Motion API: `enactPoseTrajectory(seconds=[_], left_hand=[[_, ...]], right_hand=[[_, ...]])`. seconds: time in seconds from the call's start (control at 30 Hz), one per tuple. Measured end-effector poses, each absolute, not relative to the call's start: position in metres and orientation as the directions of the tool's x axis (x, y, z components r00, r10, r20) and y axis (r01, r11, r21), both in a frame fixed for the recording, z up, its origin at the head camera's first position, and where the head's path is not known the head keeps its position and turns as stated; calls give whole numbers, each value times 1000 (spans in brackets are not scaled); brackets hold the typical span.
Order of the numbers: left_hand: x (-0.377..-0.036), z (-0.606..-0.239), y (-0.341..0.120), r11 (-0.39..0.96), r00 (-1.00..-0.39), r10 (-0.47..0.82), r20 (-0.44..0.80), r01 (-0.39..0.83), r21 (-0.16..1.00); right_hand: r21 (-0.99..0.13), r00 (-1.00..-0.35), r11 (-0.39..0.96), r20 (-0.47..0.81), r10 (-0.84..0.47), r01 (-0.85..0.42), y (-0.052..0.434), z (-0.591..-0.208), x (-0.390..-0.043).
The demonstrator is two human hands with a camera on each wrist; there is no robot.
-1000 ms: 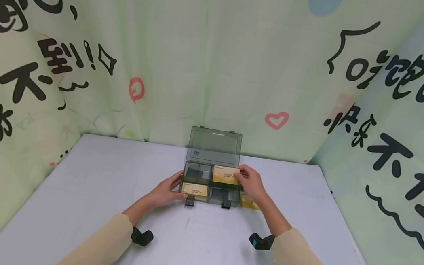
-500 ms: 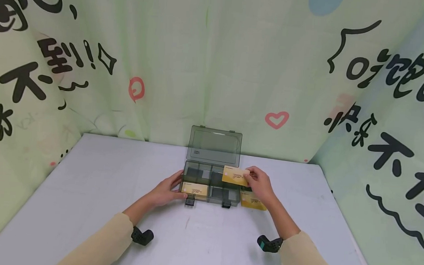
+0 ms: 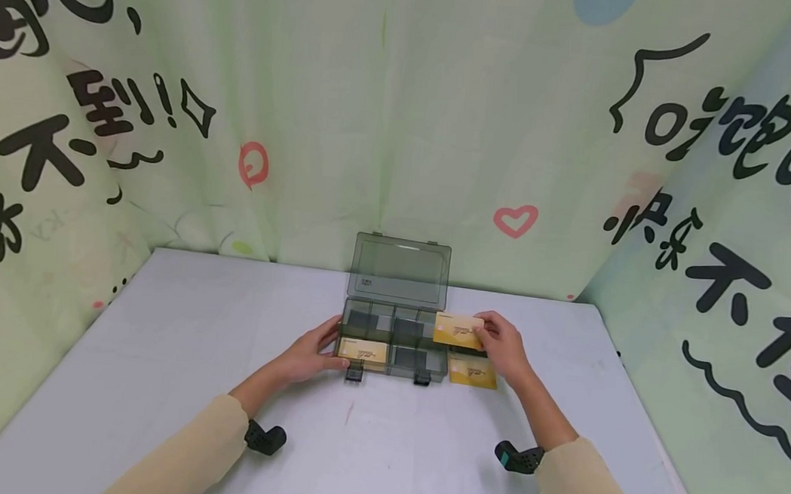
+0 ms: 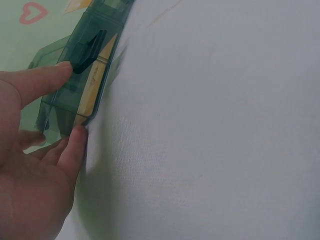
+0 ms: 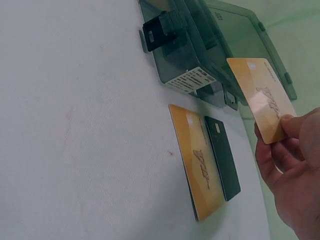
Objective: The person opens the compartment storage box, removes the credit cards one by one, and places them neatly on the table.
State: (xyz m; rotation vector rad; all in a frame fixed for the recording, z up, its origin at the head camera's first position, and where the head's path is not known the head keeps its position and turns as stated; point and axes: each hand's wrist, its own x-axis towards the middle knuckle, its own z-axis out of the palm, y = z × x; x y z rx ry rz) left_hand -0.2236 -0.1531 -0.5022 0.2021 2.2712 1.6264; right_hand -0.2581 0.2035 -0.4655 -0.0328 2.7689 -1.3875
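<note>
Grey-white cloth covers the table (image 3: pixel 158 353), on which everything rests, and printed green curtains hang behind it. Near the middle of the table a smoky translucent compartment box (image 3: pixel 392 345) stands with its lid (image 3: pixel 401 268) raised upright at the back and its two dark latches hanging at the front edge. One gold card (image 3: pixel 363 350) is seen lying in the front-left compartment; the other compartments look dark, and what they hold cannot be told.

The left hand (image 3: pixel 310 355) is laid against the box's left front corner, the thumb and fingers (image 4: pixel 75 145) pressed straight against its wall, so the box is braced rather than gripped.

The right hand (image 3: pixel 506 348) is held just beyond the box's right end. A second gold card (image 5: pixel 261 99) is pinched by one edge between thumb and curled fingers, lifted clear of the table and tilted. Directly below it, beside the box, another gold card (image 5: pixel 197 167) lies flat on the table, overlapping a dark card (image 5: pixel 223 157).

The step in hand is judged to be the carrying of a card between the box and the small pile beside it. For the next move, the pinched card would need to be lowered flat and squared over the pile, the pinch then being released while the box is kept steady.
</note>
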Motion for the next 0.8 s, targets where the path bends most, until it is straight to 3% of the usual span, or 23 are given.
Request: enactPoseTrajectory(seconds=[0.8], left_hand=[[-224, -503, -153, 337, -934, 303, -190, -82, 938]], right_hand=[[-756, -995, 648, -69, 67, 97, 257, -467, -254]])
